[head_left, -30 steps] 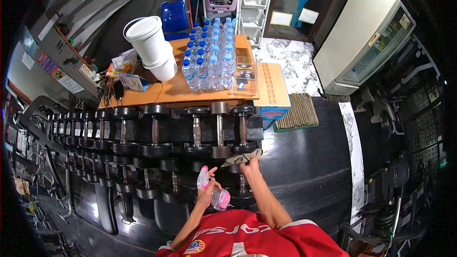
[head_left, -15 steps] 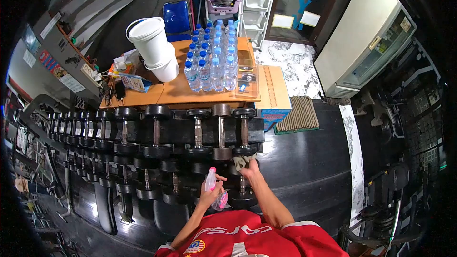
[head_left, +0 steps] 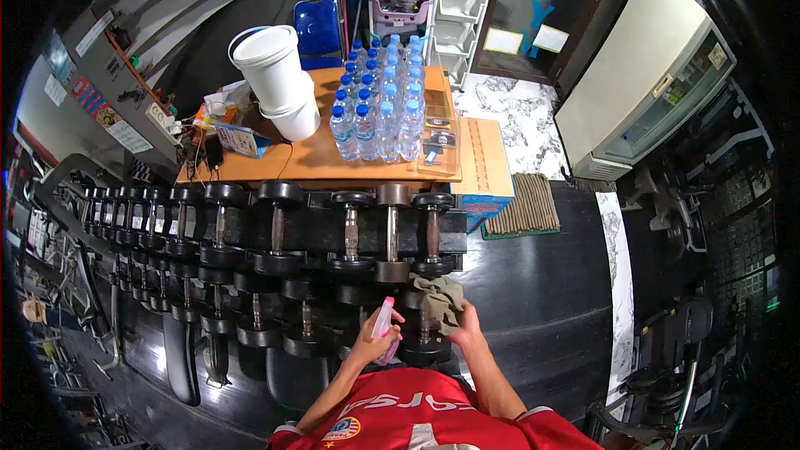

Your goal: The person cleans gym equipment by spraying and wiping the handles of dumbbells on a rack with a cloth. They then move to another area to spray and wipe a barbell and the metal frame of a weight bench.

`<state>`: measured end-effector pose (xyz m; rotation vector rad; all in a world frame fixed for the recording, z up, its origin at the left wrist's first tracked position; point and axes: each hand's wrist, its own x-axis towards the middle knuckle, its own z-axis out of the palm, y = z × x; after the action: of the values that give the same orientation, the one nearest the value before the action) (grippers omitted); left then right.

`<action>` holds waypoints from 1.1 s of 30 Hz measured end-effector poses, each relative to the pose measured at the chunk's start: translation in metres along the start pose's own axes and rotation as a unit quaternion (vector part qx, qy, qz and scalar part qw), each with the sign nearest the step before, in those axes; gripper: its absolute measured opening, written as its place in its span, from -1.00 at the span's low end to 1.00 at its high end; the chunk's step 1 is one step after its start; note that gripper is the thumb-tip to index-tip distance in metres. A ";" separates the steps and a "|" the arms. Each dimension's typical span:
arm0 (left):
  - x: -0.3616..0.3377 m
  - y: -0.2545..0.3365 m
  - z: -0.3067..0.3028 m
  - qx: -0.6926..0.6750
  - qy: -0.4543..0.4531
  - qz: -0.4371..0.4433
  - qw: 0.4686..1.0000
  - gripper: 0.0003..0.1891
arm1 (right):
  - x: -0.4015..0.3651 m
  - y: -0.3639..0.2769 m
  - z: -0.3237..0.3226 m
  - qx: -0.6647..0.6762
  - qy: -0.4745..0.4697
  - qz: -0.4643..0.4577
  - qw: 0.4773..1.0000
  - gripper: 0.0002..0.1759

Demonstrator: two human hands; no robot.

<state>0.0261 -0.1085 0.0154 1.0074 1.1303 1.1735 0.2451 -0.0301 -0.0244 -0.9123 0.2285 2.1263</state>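
Observation:
My left hand (head_left: 377,339) is wrapped round a pink-topped spray bottle (head_left: 384,317), held upright and slightly tilted in front of the lower rack row. In my right hand (head_left: 466,324) is a crumpled grey-green cloth (head_left: 442,298), hanging over the end of the lower row. The nearest upper dumbbell (head_left: 432,233) lies at the right end of the rack, just beyond the cloth. Beside it rest a dumbbell with brownish metal heads (head_left: 393,233) and another black one (head_left: 352,232). The cloth and hand partly cover a lower dumbbell (head_left: 425,350).
Behind the rack (head_left: 321,237), a wooden table (head_left: 308,168) bears several water bottles (head_left: 364,135) and stacked white buckets (head_left: 271,67). A cardboard box (head_left: 483,158) and a striped mat (head_left: 525,204) lie to the right. A fridge (head_left: 625,75) stands farther right.
My right hand has drawn the cloth back from the rightmost upper dumbbell towards me, and more of the cloth shows. The spray bottle has turned and shifted slightly right. The view has shifted a little.

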 end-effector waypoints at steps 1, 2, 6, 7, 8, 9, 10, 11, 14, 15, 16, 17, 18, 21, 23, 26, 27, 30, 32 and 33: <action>0.001 0.001 0.000 0.000 0.000 0.001 1.000 -0.74 | -0.010 -0.003 0.008 -0.001 -0.001 0.000 1.000 -0.55; 0.001 0.002 -0.001 0.003 -0.007 -0.017 1.000 -0.71 | -0.024 -0.006 0.014 -0.016 0.046 -0.012 0.999 -0.54; -0.001 0.013 0.008 0.063 0.024 -0.021 0.998 -0.62 | -0.043 -0.020 -0.004 -0.014 0.095 -0.042 0.994 -0.50; -0.001 0.011 0.009 0.062 0.024 -0.022 0.998 -0.62 | -0.049 -0.023 -0.005 0.019 0.088 -0.052 0.995 -0.50; -0.001 0.008 0.009 0.119 0.032 -0.005 0.992 -0.59 | -0.055 -0.024 -0.007 0.046 0.064 -0.062 0.995 -0.49; -0.002 0.006 0.009 0.176 0.040 0.011 0.984 -0.55 | -0.058 -0.026 -0.014 0.047 0.066 -0.061 0.995 -0.49; -0.005 0.011 0.014 0.168 0.047 0.009 0.985 -0.50 | -0.060 -0.026 -0.021 0.063 0.066 -0.074 0.993 -0.50; -0.006 0.002 0.015 0.169 0.046 0.008 0.985 -0.50 | -0.061 -0.027 -0.028 0.079 0.065 -0.086 0.991 -0.51; -0.017 -0.018 0.018 0.133 0.063 -0.012 0.989 -0.50 | -0.069 -0.028 -0.041 0.062 0.090 -0.085 0.990 -0.52; -0.020 -0.009 0.024 0.125 0.054 -0.035 0.990 -0.52 | -0.071 -0.028 -0.044 0.051 0.093 -0.083 0.991 -0.52; -0.023 -0.001 0.029 0.116 0.045 -0.057 0.991 -0.53 | -0.073 -0.029 -0.047 0.049 0.095 -0.078 0.991 -0.52; -0.027 0.002 0.035 0.115 0.051 -0.060 0.990 -0.53 | -0.073 -0.030 -0.050 0.044 0.096 -0.069 0.992 -0.52; -0.030 0.003 0.040 0.062 0.052 -0.059 0.995 -0.53 | -0.073 -0.032 -0.054 0.037 0.097 -0.058 0.993 -0.52; -0.044 -0.004 0.053 0.031 0.064 -0.058 0.996 -0.52 | -0.069 -0.035 -0.074 0.013 0.076 -0.024 0.997 -0.52; -0.057 -0.006 0.062 0.053 0.073 -0.066 0.994 -0.56 | -0.064 -0.039 -0.088 0.030 0.062 0.000 0.998 -0.52; -0.076 -0.025 0.074 0.074 0.097 -0.087 0.989 -0.59 | -0.067 -0.046 -0.092 -0.001 0.086 0.008 0.996 -0.53; -0.081 -0.027 0.077 0.116 0.098 -0.070 0.986 -0.59 | -0.071 -0.050 -0.093 -0.012 0.070 0.002 0.997 -0.53; -0.091 -0.028 0.081 0.146 0.082 -0.050 0.985 -0.59 | -0.078 -0.058 -0.113 -0.010 0.053 -0.017 0.998 -0.52; -0.097 -0.027 0.083 0.155 0.082 -0.026 0.984 -0.60 | -0.089 -0.059 -0.116 -0.018 0.084 -0.053 0.995 -0.52; -0.100 -0.024 0.085 0.086 0.094 -0.040 0.991 -0.60 | -0.091 -0.060 -0.121 -0.022 0.080 -0.054 0.995 -0.52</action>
<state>0.1102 -0.2120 0.0185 0.9870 1.4272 1.1396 0.3925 -0.0982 -0.0425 -1.0977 0.2096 1.9676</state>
